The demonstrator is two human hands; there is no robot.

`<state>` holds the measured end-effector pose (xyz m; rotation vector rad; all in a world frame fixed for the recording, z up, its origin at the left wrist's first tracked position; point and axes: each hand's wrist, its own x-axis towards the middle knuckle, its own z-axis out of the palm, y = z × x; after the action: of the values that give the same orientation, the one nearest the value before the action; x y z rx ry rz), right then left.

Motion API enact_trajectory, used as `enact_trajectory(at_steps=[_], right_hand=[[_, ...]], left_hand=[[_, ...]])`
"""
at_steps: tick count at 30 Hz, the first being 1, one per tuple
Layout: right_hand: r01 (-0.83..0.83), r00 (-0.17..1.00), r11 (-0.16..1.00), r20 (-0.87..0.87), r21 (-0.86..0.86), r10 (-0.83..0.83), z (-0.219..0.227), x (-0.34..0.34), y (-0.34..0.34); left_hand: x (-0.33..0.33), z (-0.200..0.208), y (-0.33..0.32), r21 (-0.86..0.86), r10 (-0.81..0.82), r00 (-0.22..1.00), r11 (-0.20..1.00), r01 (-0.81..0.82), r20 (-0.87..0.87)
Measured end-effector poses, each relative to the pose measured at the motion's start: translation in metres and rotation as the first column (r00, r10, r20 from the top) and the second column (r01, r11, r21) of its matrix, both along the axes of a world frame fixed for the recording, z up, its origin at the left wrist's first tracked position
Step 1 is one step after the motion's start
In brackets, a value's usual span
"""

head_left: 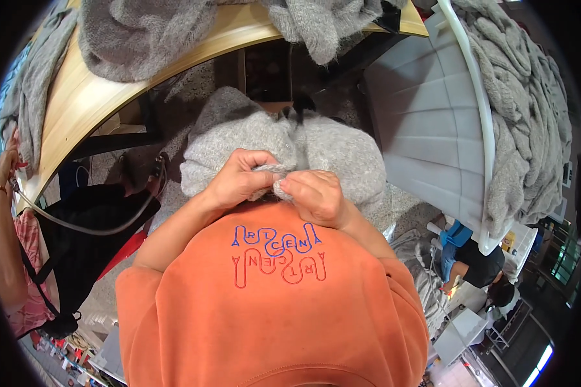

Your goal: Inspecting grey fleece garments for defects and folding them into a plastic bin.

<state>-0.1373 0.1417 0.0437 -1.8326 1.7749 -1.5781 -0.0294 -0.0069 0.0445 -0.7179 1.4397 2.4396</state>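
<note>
A fuzzy grey knit garment (336, 155) lies bunched over my lap. My left hand (242, 177) is closed, thumb and fingers pinching a small fold of its knit edge. Close beside it, my right hand (315, 193) pinches the same edge, fingertips pressed together. Between the two hands a short roll of the grey knit shows. Whether a needle or thread is in the fingers I cannot make out.
Ahead curves a wooden table (71, 116) with grey knit pieces (145, 39) on it. At right stands a large pale tub (426, 122) heaped with grey knitwear (516, 116). A co-worker's hand (6, 161) touches knitwear at far left. Another person (478, 264) is at lower right.
</note>
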Motion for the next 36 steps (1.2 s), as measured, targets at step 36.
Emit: enact_trajectory(at_steps=[36], right_hand=[[-0.047,0.961,0.959,0.275,0.278,-0.032,-0.021,0.023,0.012]], left_hand=[[0.034,-0.013,0.032,-0.289,0.218,0.962,0.922,-0.258,-0.164]])
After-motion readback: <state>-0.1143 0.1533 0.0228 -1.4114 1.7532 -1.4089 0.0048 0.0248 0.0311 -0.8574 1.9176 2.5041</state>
